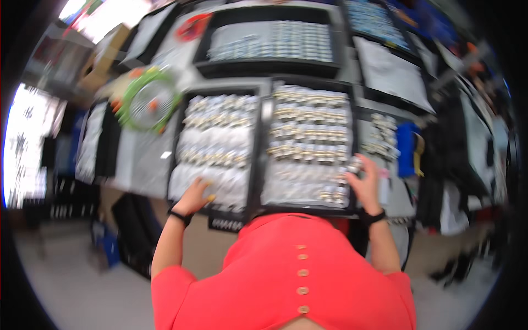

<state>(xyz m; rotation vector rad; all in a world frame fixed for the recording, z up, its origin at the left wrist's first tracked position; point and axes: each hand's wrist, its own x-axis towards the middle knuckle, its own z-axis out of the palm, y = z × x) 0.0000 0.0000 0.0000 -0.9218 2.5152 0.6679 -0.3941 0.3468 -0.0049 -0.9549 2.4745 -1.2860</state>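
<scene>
Two black trays stand side by side in front of me. The left tray [256, 159] holds rows of small pale parts on white sheets. My left hand [192, 198] is over its near edge, thumb and finger apart, with yellow at the fingertips and nothing visible between them. The right tray [351, 110] carries rows of small white-and-gold parts; its near rows are sparser, with a short group [333, 194] at the near right. At that tray's right edge my right hand [367, 184] pinches a small whitish part [355, 166], too blurred to name.
Behind stands another black tray [269, 68] with bluish-white parts. A green round fan [149, 102] is at the left. Loose pale parts [381, 137] and a blue object [407, 148] lie to the right. A tray of blue parts [377, 22] stands at the far right.
</scene>
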